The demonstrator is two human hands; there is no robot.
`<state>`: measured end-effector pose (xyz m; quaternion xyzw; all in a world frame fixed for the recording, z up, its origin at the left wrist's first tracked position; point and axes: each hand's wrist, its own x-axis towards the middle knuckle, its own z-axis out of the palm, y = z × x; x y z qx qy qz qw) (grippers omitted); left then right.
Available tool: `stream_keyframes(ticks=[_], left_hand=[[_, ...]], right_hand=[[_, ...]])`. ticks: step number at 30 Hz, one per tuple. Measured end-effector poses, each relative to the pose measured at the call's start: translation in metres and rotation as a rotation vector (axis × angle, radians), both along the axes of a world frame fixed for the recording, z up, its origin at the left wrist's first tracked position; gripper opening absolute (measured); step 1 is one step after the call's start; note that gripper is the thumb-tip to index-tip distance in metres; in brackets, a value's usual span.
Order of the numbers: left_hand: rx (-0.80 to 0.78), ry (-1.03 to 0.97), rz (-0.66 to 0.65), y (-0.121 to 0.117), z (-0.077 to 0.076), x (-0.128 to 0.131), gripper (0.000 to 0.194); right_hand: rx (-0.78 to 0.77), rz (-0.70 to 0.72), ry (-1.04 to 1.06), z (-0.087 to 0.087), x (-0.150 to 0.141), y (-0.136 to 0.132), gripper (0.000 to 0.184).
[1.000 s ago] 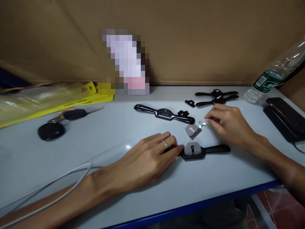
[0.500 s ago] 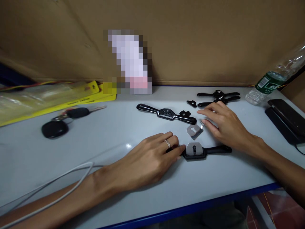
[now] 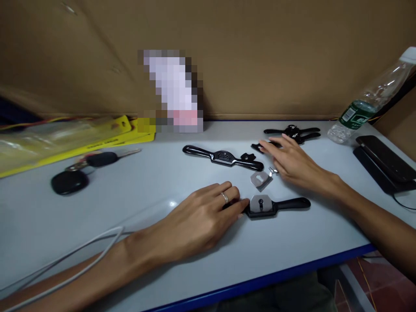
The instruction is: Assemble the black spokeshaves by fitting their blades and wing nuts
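Two bare hands worked over the pale, smooth surface (image 3: 130, 190); from my remote view, the left grip (image 3: 204, 212) was folded over the left handle of the near black spokeshave (image 3: 294, 203). Fingers hid most of that handle. The right grip (image 3: 290, 162) was fairly wide, fingers spread, palm down. It looked to hold nothing, though I couldn't tell what lay under the palm.

Key relation: the small black lever cap (image 3: 255, 147) lay right at the tips of the right grip, on their left side, so the right was the nearer hand. Its long axis ran roughly left to right, slightly slanted. Contact: couldn't tell. Bright thumbscrews (image 3: 272, 172) sat just beside the right thumb, next to a loose blade (image 3: 255, 179).

Near spokeshave: lying flat, long axis left to right, matte-looking black, slim rounded handle, grey metal plate with clipped corners and a dark central screw. Loose blade: dull grey, angular, slotted. Farther back, a glossy black spokeshave (image 3: 222, 157) had raised curly relief; a second black cap (image 3: 248, 157), notched, was just behind its right handle. More black spokeshaves (image 3: 291, 130) sat beyond the right fingers.
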<state>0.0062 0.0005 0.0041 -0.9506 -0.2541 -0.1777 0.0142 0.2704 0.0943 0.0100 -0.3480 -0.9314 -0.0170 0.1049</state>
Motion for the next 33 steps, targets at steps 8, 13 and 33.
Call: stream_keyframes(ticks=[8,13,33], left_hand=[[0.011,-0.006,0.009,-0.002,0.001,0.0,0.023],[0.0,-0.016,-0.002,-0.002,0.003,0.002,0.024],[-0.005,-0.007,-0.001,-0.001,0.003,0.0,0.025]], right_hand=[[0.053,-0.267,0.066,0.032,0.025,-0.002,0.027],[-0.035,-0.481,-0.16,0.039,0.027,-0.001,0.029],[-0.307,-0.534,-0.145,0.034,0.031,0.006,0.014]])
